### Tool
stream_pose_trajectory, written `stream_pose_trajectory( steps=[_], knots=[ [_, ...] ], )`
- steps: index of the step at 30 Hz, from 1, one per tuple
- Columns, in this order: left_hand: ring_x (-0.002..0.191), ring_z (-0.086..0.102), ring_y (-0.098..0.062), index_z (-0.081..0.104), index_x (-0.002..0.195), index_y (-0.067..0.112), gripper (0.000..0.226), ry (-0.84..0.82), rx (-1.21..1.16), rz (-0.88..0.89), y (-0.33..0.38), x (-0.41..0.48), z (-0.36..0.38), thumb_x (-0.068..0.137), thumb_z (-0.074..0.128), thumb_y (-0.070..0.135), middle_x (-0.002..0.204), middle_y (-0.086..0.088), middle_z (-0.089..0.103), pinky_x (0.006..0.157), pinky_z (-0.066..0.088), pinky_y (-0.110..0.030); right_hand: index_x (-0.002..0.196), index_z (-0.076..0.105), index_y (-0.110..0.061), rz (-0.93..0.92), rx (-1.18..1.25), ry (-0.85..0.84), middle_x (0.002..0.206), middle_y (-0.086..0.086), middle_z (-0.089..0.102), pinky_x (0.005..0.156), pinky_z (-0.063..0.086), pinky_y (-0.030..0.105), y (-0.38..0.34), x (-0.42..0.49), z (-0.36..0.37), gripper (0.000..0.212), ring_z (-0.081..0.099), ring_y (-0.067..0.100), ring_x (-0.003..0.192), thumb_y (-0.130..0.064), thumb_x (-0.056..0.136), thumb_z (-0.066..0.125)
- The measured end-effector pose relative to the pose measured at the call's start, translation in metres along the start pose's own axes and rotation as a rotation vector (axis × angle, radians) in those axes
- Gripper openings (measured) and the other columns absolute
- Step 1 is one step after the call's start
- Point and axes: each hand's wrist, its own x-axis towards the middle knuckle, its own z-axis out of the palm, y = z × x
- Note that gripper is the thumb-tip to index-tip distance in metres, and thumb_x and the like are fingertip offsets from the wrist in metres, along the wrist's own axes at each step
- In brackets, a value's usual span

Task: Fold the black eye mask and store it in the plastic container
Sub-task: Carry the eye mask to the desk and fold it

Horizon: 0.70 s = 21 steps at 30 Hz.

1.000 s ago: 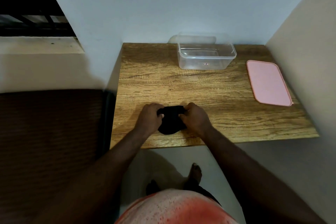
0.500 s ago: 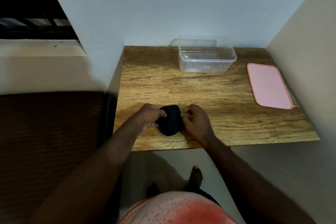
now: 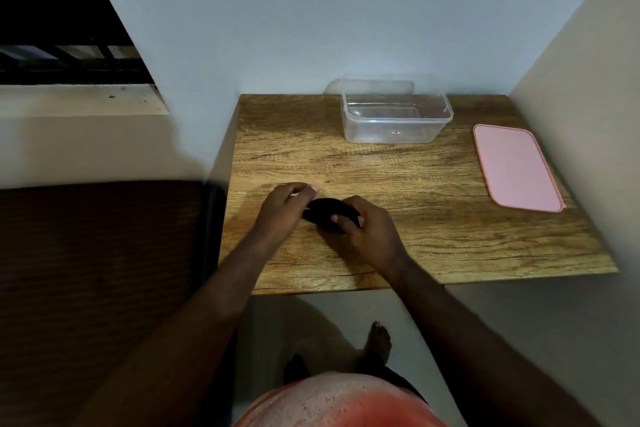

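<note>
**A:** Which way does the black fabric eye mask (image 3: pixel 323 213) run?

**B:** It is bunched into a dark roll. Its long axis goes left to right, roughly parallel to the near edge of the wooden table (image 3: pixel 433 229), and it arches slightly. It lies on the table's near-left part.

**A:** And the hands?

**B:** The left hand (image 3: pixel 282 210) curls its fingers over the mask's left end. The right hand (image 3: pixel 369 230) grips its right end. The mask sits between them, partly covered.

**A:** The container?

**B:** The clear rectangular plastic container (image 3: pixel 367 132) stands open at the far edge, well apart from the mask. Only its see-through bottom shows inside. A flat pink rectangular lid (image 3: pixel 516 166) lies by the right edge.
</note>
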Motion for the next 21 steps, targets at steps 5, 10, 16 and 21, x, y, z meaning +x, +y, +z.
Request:
stream_pose_trajectory(
  steps=[5,10,16,21],
  knots=[
    [0.087,0.071,-0.014,0.073,0.093,0.012,0.017,-0.186,0.133,0.183,0.007,-0.006,-0.007,0.085,0.072,0.027,0.091,-0.004,0.075,0.078,0.057,-0.037,0.086,0.064,-0.012,0.156,0.312,-0.258,0.077,-0.001,0.067,0.060,0.049,0.021,-0.007,0.022,-0.024,0.006,0.064,0.005,0.071,-0.012,0.089,0.069],
    [0.084,0.071,-0.024,0.070,0.092,0.007,0.025,-0.096,0.097,-0.004,-0.013,0.003,0.000,0.087,0.068,0.031,0.092,-0.012,0.073,0.074,0.059,-0.050,0.089,0.067,-0.010,0.326,0.359,-0.184,0.079,0.007,0.069,0.064,0.051,0.030,0.009,0.039,-0.015,0.014,0.066,0.016,0.073,-0.015,0.082,0.078],
    [0.059,0.069,-0.025,0.062,0.082,0.009,0.026,0.045,0.235,-0.100,-0.043,-0.004,0.022,0.092,0.058,0.032,0.075,-0.013,0.069,0.054,0.059,-0.040,0.084,0.064,-0.016,0.359,0.088,-0.090,0.081,0.002,0.068,0.065,0.049,0.025,0.028,0.046,0.015,0.020,0.063,0.014,0.075,-0.023,0.078,0.082],
    [0.084,0.065,-0.029,0.053,0.104,0.016,0.039,0.192,0.772,0.027,-0.056,-0.010,0.018,0.088,0.053,0.051,0.091,-0.005,0.067,0.064,0.048,-0.033,0.104,0.067,-0.014,0.262,-0.143,0.058,0.100,0.002,0.070,0.075,0.051,0.026,0.024,0.032,0.027,0.022,0.066,0.015,0.090,-0.030,0.089,0.068]
  ],
)
